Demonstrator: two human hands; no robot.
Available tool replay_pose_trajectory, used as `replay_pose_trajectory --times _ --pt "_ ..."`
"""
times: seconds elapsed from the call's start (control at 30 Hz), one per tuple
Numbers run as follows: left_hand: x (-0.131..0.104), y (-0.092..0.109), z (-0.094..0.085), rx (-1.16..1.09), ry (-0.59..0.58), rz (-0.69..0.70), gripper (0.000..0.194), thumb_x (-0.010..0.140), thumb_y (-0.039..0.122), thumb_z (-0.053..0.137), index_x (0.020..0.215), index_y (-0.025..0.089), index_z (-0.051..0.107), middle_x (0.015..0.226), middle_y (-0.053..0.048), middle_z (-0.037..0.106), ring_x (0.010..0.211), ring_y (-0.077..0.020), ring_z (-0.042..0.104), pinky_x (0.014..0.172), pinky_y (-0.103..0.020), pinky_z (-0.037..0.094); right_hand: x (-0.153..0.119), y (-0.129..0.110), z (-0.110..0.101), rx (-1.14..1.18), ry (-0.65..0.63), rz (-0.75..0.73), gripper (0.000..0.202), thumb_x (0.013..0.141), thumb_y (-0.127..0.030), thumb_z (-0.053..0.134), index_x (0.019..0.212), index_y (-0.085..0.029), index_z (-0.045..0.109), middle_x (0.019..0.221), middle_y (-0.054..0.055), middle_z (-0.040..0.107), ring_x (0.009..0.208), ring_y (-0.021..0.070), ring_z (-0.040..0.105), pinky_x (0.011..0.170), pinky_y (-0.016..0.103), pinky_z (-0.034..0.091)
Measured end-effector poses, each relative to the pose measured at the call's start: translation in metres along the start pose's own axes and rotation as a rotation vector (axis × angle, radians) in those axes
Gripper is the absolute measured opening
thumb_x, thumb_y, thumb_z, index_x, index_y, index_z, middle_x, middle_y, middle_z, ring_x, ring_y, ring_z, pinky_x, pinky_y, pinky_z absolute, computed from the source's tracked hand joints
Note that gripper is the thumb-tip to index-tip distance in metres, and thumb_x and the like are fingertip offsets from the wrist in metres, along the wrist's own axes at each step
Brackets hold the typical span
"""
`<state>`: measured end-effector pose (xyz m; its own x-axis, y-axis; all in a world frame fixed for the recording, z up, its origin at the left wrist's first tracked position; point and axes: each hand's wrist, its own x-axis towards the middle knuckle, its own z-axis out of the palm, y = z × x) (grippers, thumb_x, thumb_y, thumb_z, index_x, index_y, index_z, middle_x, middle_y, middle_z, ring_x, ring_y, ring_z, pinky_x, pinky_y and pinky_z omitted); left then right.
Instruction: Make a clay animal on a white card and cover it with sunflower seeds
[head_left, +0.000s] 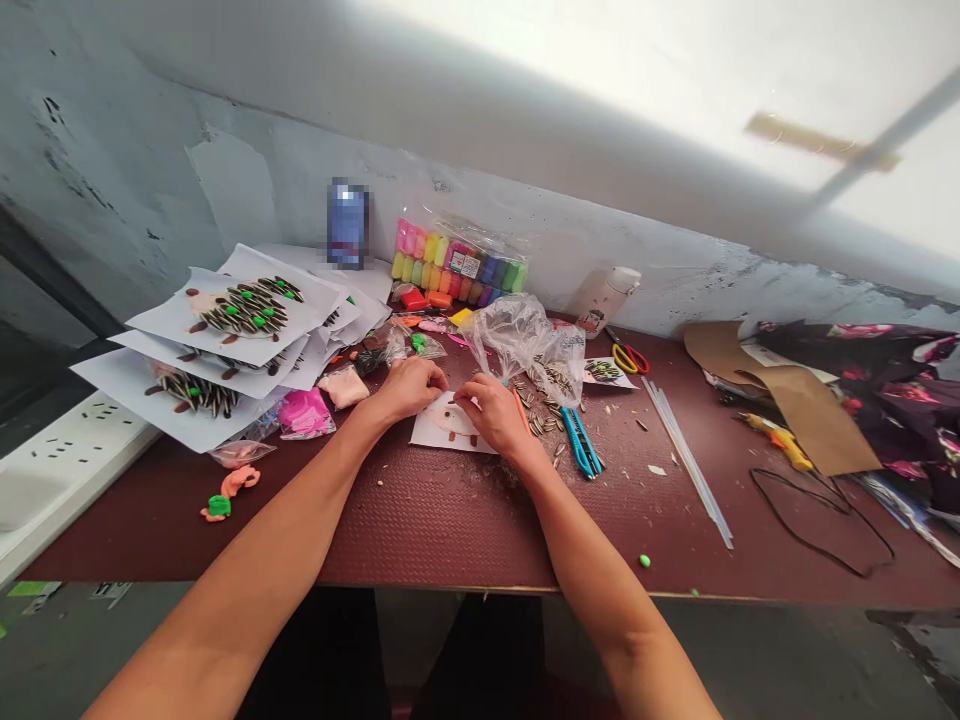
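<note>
A white card (429,436) with a pale clay shape and small brown pieces lies on the dark red table. Over its left edge is my left hand (415,386), fingers curled together; whatever they pinch is too small to make out. My right hand (491,408) covers the card's right side with thumb and fingertips pressed together, their contents hidden. The fingertips of both hands are close to each other above the card. Sunflower seeds (550,400) lie scattered right of my right hand, beside an open plastic bag (510,325).
Stacked cards with seed-covered clay shapes (247,310) stand at the left, near a power strip (67,455). Behind are coloured clay packs (461,265) and a bottle (609,298). Teal cutters (579,440), scissors (628,360), glue sticks (688,460) and a glue gun (784,442) lie right.
</note>
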<state>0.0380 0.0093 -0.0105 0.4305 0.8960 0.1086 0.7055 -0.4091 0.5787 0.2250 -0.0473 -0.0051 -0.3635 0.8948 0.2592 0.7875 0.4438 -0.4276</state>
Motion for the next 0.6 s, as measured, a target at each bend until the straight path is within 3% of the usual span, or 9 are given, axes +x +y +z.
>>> replay_pose_trajectory --times 0.4,0.6 --pt "0.0006 0.0012 0.0003 -0.028 0.000 -0.021 0.021 0.068 0.015 0.063 0.077 0.023 0.081 0.086 -0.007 0.078 0.092 -0.0294 0.069 0.092 -0.040 0.046 0.0008 -0.0032 -0.0006 -0.061 -0.060 0.001 0.019 0.096 -0.015 0.058 0.091 -0.019 0.077 0.090 0.006 0.065 0.090 0.0191 0.059 0.082 0.029 0.043" --pt "-0.0012 0.0060 -0.0028 0.057 -0.040 -0.026 0.025 0.074 0.016 0.060 0.086 0.021 0.081 0.094 -0.006 0.080 0.097 -0.0276 0.069 0.094 -0.039 0.046 0.0059 -0.0054 0.0001 -0.139 -0.123 -0.015 0.022 0.097 -0.013 0.055 0.090 -0.016 0.076 0.088 0.006 0.064 0.090 0.0186 0.056 0.081 0.028 0.041"
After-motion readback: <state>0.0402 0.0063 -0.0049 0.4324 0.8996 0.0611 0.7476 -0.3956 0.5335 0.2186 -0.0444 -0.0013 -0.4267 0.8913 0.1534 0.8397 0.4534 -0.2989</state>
